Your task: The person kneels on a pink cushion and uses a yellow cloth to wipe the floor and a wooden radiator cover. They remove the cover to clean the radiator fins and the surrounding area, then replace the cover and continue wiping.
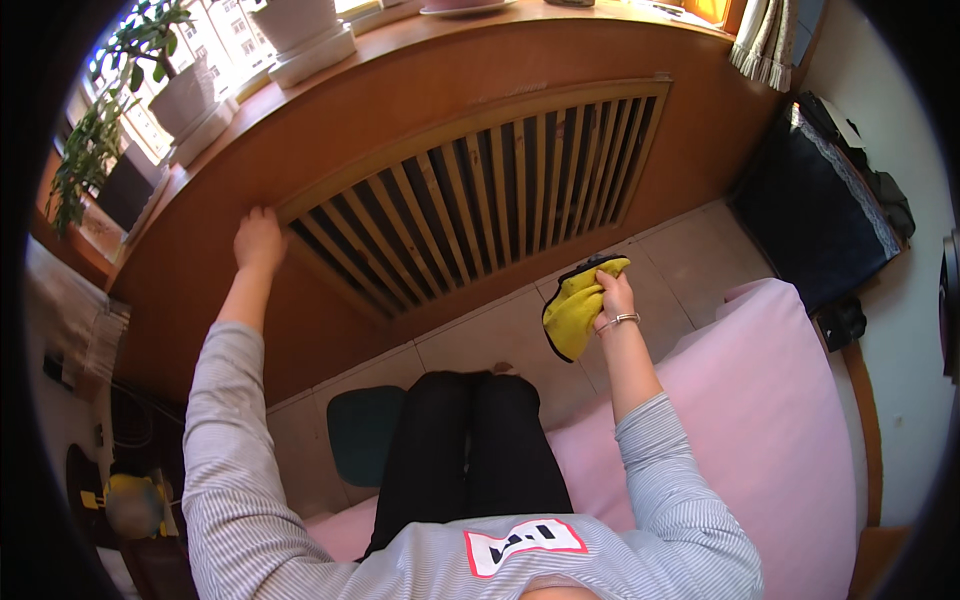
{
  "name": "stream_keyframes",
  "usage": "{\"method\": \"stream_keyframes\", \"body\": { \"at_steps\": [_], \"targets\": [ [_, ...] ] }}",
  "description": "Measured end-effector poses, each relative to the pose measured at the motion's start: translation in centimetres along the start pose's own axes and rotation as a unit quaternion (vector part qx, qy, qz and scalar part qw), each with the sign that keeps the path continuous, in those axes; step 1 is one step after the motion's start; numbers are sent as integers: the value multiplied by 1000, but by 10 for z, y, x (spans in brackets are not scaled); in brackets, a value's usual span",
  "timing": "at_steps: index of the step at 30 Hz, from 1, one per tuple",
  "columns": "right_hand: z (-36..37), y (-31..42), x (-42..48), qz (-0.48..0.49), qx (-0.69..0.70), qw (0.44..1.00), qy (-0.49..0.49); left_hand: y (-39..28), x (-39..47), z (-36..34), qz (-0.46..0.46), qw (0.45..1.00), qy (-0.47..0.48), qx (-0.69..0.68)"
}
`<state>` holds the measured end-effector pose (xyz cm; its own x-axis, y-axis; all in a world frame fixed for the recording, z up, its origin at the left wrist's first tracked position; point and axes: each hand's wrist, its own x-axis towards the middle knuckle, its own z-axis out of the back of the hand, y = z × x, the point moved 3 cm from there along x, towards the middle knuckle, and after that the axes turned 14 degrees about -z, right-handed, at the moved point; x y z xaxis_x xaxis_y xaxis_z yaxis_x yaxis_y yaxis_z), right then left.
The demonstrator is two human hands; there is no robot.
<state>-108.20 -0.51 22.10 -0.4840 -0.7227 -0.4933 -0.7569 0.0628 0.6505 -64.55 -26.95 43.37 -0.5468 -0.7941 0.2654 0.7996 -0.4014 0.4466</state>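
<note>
My left hand (259, 241) is at the upper left corner of a slatted wooden radiator grille (480, 202), its fingers bent against the frame edge or the brown panel beside it; whether it grips the frame cannot be told. In my right hand (616, 296) is a yellow cloth with a dark edge (574, 311), bunched between thumb and fingers and hanging in front of the grille's lower right part, over the tiled floor. Dark slots show between the pale slats.
Potted plants (187, 94) stand on the curved windowsill (390, 49) above the panel (225, 300). A pink-covered bed (757, 420) lies at the right, near a dark cushioned piece of furniture (814, 210). A dark green stool seat (365, 435) is beside my legs.
</note>
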Motion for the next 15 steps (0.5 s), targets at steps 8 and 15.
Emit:
{"method": "stream_keyframes", "body": {
  "at_steps": [8, 15],
  "targets": [
    [-100, 11, 103, -38, -9, 996, 83, -6, -10, -5, -16, 990, -138, -6],
    [-142, 19, 119, -174, 19, 985, 4, 5, -8, -8, 32, 984, -146, -96]
  ]
}}
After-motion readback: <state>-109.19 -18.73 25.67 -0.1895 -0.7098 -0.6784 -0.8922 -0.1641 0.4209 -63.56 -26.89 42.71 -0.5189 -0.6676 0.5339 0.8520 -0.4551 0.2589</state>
